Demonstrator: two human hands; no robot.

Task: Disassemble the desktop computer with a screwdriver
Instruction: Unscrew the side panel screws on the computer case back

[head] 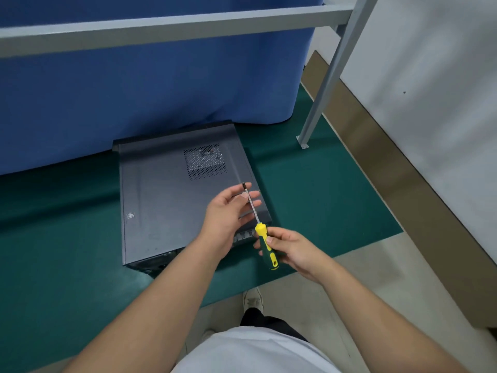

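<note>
The computer (188, 200) lies on its side on the green bench (322, 200), side panel up and closed, its rear end nearest the person. Above its near right corner, the right hand (293, 250) grips the yellow handle of the screwdriver (262, 232), while the left hand (231, 208), fingers relaxed and open, touches the shaft near the tip. No screw looks engaged yet. The rear screws sit low on a shadowed face; a tip seated off-centre could slip and strip a head or jab the left fingers.
</note>
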